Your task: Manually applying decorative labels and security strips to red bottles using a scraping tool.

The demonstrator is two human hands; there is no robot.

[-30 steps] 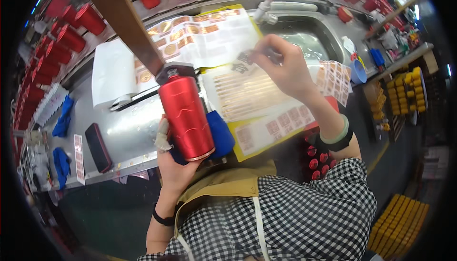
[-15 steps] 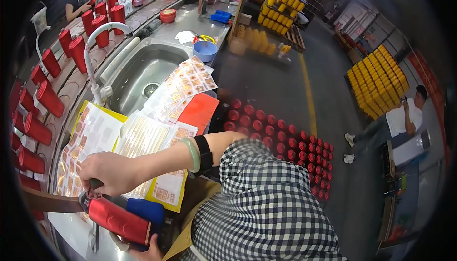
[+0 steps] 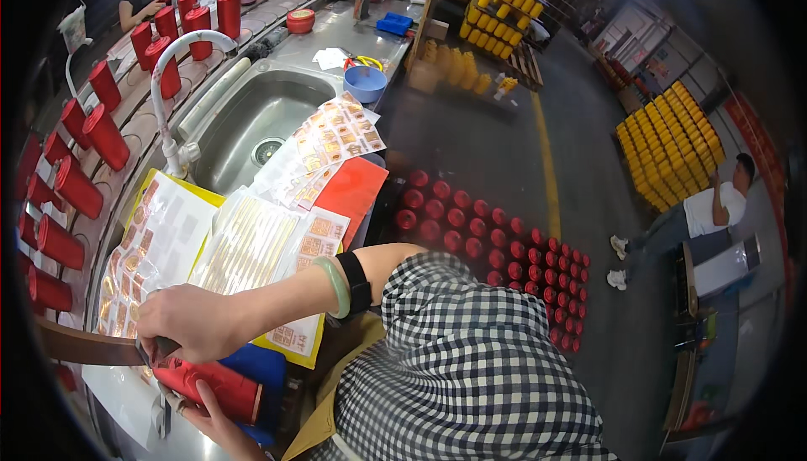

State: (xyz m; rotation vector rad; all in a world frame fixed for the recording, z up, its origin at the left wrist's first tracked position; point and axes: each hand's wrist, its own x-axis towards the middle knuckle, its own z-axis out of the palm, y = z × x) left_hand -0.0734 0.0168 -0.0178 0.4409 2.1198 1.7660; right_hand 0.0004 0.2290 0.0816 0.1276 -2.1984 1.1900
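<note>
A red cylinder [image 3: 208, 387] with a dark end lies sideways at the lower left, over a blue cloth [image 3: 259, 367]. My left hand [image 3: 212, 424] grips it from below. My right hand [image 3: 187, 323], with a green bangle and a black band on the wrist, curls over the cylinder's dark end. Just beyond my hands, sheets of gold and orange stickers [image 3: 252, 247] are spread on a yellow backing on the steel counter [image 3: 126, 394].
A steel sink [image 3: 252, 116] with a white faucet [image 3: 178, 66] lies beyond the sheets. Red cylinders [image 3: 77, 185] line shelves on the left and more red cylinders [image 3: 496, 230] cover the floor. Stacks of yellow cylinders [image 3: 672, 142] and a seated person [image 3: 714, 202] are at the right.
The view has swung to the right. My right hand left the sticker sheet and came down onto the end of the red cylinder, which now lies sideways instead of upright.
</note>
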